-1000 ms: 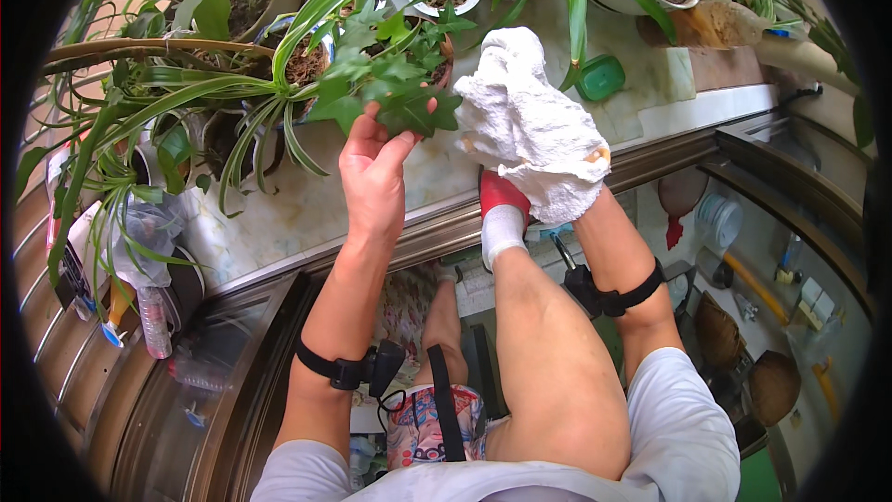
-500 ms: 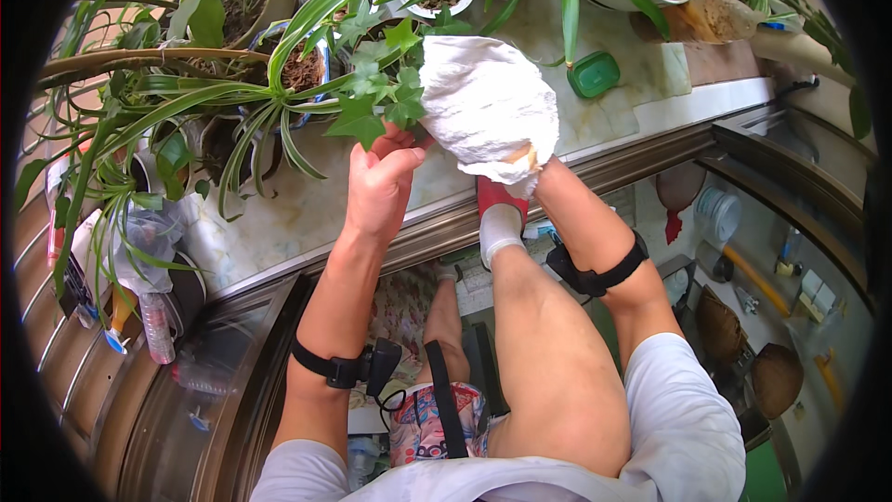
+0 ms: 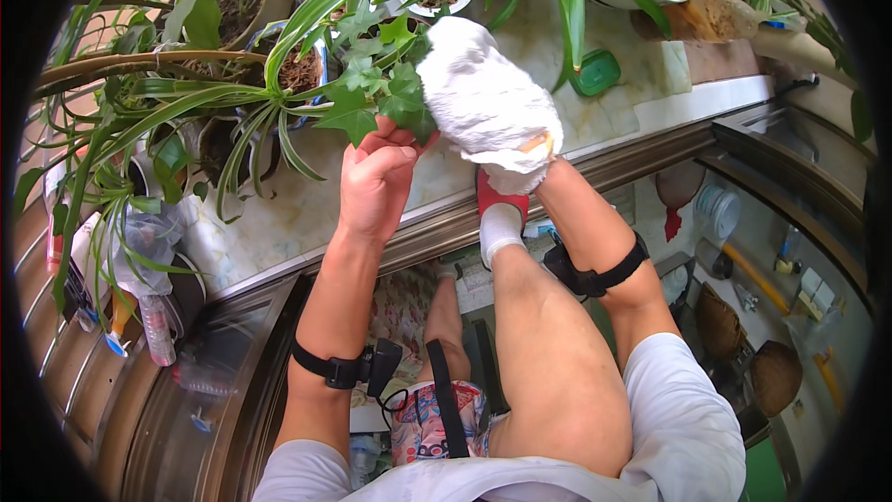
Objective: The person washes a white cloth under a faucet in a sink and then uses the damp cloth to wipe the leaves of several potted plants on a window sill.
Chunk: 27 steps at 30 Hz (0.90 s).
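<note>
A white cloth [image 3: 488,98] is draped over my right hand, which carries it beside an ivy plant. The cloth covers nearly all of that hand [image 3: 537,143]; only a little skin shows near the wrist, and the fingers are hidden. My left hand [image 3: 376,177] is closed, its fingers curled at the lower edge of the ivy leaves [image 3: 349,114], seemingly pinching one leaf. One edge of the cloth meets the ivy leaves from the right. Long striped spider plant leaves [image 3: 321,19] arch above and left of the hands.
Several potted plants line the far side of a marble ledge [image 3: 269,214]. A green soap-like block [image 3: 596,72] lies right of the cloth. Below the ledge runs a brown metal window track [image 3: 437,232]. My foot in a red slipper [image 3: 502,191] is under the right hand.
The cloth has shifted slightly up and changed shape, now narrower and bunched toward the ivy. My left hand has moved a little left, and the ivy leaves have shifted.
</note>
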Each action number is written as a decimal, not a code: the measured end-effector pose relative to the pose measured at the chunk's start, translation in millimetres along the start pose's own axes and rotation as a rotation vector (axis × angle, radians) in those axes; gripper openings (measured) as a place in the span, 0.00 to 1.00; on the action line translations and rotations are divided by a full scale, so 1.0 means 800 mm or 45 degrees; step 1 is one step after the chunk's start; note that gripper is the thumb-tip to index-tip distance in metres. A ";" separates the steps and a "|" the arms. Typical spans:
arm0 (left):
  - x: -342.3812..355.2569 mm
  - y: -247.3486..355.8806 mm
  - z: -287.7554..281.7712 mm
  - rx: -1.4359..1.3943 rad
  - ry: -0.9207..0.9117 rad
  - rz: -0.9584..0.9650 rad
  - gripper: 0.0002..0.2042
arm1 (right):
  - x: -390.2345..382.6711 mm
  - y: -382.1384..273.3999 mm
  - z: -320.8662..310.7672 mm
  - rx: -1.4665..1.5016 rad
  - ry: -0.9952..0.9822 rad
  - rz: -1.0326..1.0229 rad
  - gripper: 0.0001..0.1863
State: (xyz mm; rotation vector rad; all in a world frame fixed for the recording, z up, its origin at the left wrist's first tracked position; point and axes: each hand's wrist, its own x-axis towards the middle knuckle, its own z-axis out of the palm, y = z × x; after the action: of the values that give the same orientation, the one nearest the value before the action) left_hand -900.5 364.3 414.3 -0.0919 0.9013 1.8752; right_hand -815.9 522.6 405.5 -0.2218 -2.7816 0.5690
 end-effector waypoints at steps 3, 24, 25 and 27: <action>0.002 -0.002 -0.004 0.021 0.008 0.002 0.21 | -0.005 0.004 0.014 0.492 0.075 0.196 0.19; 0.000 0.010 -0.009 -0.150 -0.098 0.038 0.19 | -0.091 0.008 -0.094 3.157 0.043 1.345 0.35; -0.001 0.010 -0.008 -0.153 -0.070 0.014 0.19 | -0.087 0.005 -0.094 3.117 0.040 1.353 0.35; -0.003 0.010 -0.007 -0.241 -0.094 0.003 0.20 | -0.075 -0.003 -0.099 2.615 -0.070 1.198 0.28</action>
State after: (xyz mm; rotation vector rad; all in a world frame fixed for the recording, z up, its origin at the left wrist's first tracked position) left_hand -907.5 357.7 415.4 -0.1360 0.6733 1.9500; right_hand -734.7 536.3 460.7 -0.8383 -0.6906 2.8836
